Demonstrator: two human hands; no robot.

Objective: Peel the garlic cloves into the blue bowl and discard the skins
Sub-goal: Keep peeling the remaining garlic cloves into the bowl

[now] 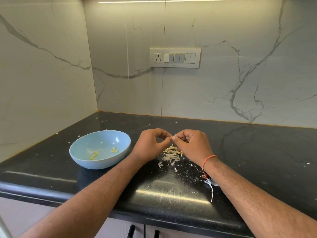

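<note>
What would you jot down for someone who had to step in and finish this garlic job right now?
Left hand and right hand: raised just above the counter, fingertips meeting, pinching a small garlic clove between them, mid-peel.
Blue bowl: on the black counter left of the hands, with a few peeled yellowish pieces inside.
Skins: loose pile on the counter under and just in front of the hands, with a few cloves at its far edge and stray flakes scattered around.
Done: some cloves peeled into the bowl.
Left: finish this clove, drop it in the bowl, peel the rest, then gather and discard the skins.
</note>
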